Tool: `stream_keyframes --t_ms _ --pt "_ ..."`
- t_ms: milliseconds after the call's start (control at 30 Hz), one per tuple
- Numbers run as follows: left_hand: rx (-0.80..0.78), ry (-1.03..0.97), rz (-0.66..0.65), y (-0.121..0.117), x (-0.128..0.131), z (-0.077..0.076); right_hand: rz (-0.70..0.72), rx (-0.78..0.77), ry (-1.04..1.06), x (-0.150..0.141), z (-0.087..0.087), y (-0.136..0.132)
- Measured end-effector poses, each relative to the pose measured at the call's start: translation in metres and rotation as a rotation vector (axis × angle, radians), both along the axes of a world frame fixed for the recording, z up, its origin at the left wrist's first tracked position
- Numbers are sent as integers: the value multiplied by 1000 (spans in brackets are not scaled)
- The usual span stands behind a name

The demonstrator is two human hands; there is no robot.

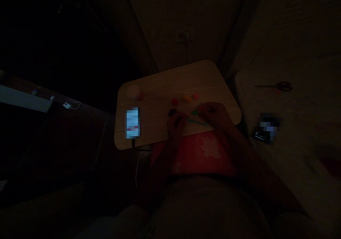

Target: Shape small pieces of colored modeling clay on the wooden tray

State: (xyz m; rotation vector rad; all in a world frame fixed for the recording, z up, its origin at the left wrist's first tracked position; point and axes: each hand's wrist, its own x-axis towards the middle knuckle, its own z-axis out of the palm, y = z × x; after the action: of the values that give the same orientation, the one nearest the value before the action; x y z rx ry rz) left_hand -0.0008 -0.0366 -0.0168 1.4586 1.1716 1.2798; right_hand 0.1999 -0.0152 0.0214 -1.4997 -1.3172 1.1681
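Note:
The scene is very dark. My left hand (176, 123) rests near the front of a small wooden table (160, 86), fingers curled together; what they hold, if anything, is hidden. Just beyond its fingertips lies a small dark lump (172, 111). My right hand (216, 113) is closed to the right, its fingertips by a small orange-red piece (201, 110) and a green piece (195, 113); its grip is too dim to make out. Between the hands runs a thin teal strip (197, 122). Farther back lie a red piece (174, 101), a yellow-orange lump (187, 97) and a coral piece (195, 96).
On the table's left stand a lidded tub (134, 91) and a lit phone (132, 123) with a cable. Red patterned cloth (191, 155) lies below the front edge. Scissors (283, 86) and a blurred dark object (268, 128) are on the pale surface at right.

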Motion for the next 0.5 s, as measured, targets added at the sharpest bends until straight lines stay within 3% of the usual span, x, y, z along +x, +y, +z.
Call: stream_keyframes --t_ms 167,267,367,500 --pt "32 40 -41 -2 -6 13 0 276 -384 2 -4 3" --pt "84 65 -128 -3 -14 15 -50 401 -453 11 -8 -3" --pt "148 93 -68 -4 -21 15 -59 442 -454 17 -10 -14" --pt "91 220 35 -8 -34 21 76 493 -470 9 -14 -30"
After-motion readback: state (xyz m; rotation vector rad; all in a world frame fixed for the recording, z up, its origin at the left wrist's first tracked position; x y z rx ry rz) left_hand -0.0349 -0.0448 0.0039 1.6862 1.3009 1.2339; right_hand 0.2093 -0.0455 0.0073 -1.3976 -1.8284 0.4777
